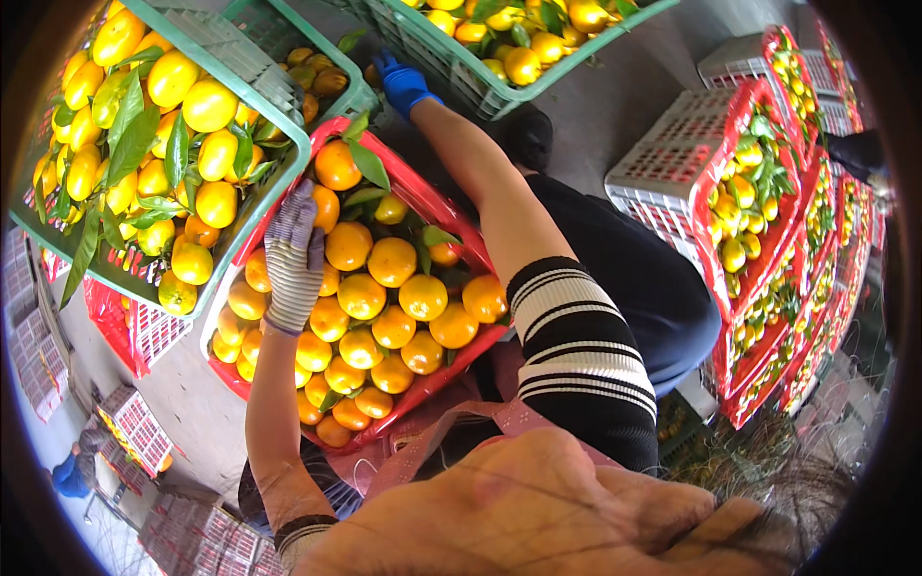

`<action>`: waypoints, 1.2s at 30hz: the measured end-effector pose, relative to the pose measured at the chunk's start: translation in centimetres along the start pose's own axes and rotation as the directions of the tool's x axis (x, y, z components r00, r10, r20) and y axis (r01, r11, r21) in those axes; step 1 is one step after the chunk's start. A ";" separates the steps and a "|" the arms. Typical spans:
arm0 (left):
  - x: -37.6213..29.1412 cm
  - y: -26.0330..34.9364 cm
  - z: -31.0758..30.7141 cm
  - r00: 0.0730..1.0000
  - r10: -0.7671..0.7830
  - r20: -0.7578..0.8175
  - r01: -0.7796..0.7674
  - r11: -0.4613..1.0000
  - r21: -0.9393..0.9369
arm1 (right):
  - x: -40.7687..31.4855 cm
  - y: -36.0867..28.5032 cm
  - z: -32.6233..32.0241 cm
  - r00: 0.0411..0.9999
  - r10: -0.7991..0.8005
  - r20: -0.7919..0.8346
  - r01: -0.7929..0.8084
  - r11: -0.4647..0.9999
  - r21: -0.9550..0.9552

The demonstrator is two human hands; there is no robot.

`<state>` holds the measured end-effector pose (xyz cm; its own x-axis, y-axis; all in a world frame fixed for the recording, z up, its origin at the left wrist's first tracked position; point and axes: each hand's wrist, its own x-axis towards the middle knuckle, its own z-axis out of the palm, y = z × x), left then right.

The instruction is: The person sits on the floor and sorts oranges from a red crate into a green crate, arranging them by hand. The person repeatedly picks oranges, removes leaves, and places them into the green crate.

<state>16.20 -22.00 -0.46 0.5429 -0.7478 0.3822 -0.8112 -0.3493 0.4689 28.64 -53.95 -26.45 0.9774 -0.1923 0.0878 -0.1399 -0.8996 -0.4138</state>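
My left hand [294, 258], in a striped grey knit glove, lies on the citrus fruits [361, 297] at the left side of a crate lined with red plastic [425, 374]. Its fingers point away from me; whether it grips a fruit is hidden. My right hand [400, 83], in a blue glove, reaches down past the far end of that crate, between two green crates. An orange-brown fruit [372, 75] shows beside its fingers; I cannot tell if it is held. Rows of oranges fill the lined crate, with a few green leaves among them at the far end.
Green crates of leafy citrus stand at the left [238, 277] and top [529, 92]; another green crate [346, 72] holds fewer fruits. Red-lined pale crates [663, 151] are stacked at the right. A person in blue [70, 471] is at the lower left, near more crates [137, 428].
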 end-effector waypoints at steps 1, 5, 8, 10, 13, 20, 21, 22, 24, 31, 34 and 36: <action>1.9 0.1 0.4 0.999 0.036 0.022 -0.035 0.999 -0.016 | 1.3 3.4 0.4 0.993 -0.075 -0.094 0.065 0.993 -0.099; -0.5 0.0 0.2 0.998 -0.059 0.037 0.056 0.996 0.074 | 0.9 0.9 0.8 0.982 0.158 0.108 -0.185 0.926 0.330; -1.7 0.0 0.2 0.997 -0.071 -0.015 0.072 0.995 0.062 | -5.7 0.6 -3.1 0.843 0.324 0.429 -0.531 0.627 0.571; -2.2 -0.2 0.3 0.993 -0.045 -0.113 0.047 0.999 0.010 | -11.0 -0.3 -7.9 0.812 0.201 0.549 -0.581 0.376 0.722; 1.4 1.1 0.0 0.971 0.153 -0.182 -0.147 0.988 0.046 | -16.7 4.9 -15.0 0.659 -0.001 0.752 -0.743 -0.156 0.651; -1.9 11.8 3.0 0.976 -0.046 0.211 0.015 0.989 0.148 | -24.7 -2.8 -32.6 0.698 -0.065 0.713 -0.710 0.065 0.701; -2.8 12.2 3.9 0.964 -0.073 0.257 0.013 0.973 0.231 | -25.3 -6.6 -34.9 0.723 -0.004 0.691 -0.645 0.355 0.676; -2.8 12.4 3.9 0.934 -0.119 0.336 0.039 0.971 0.236 | -25.7 -10.1 -36.3 0.767 0.047 0.640 -0.528 0.614 0.587; -2.6 12.7 3.5 0.926 -0.140 0.350 0.046 0.964 0.263 | -26.7 -11.3 -35.0 0.899 -0.183 0.399 -0.049 0.861 0.506; -3.5 13.0 2.9 0.948 -0.197 0.248 0.131 0.957 0.260 | -27.3 -14.0 -31.5 0.894 -0.353 0.275 0.365 0.931 0.010; -3.8 12.3 3.8 0.973 -0.174 0.152 0.140 0.966 0.216 | -27.1 -12.4 -32.3 0.870 -0.388 0.305 0.354 0.921 0.162; -3.9 12.4 4.1 0.982 -0.169 0.087 0.151 0.972 0.179 | -26.5 -11.9 -31.7 0.854 -0.404 0.328 0.349 0.912 0.216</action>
<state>3.16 -25.68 0.56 0.6508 -0.7245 0.2269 -0.7456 -0.5536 0.3710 -0.66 -50.59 4.85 0.9431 0.3278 -0.0552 0.2474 -0.8030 -0.5422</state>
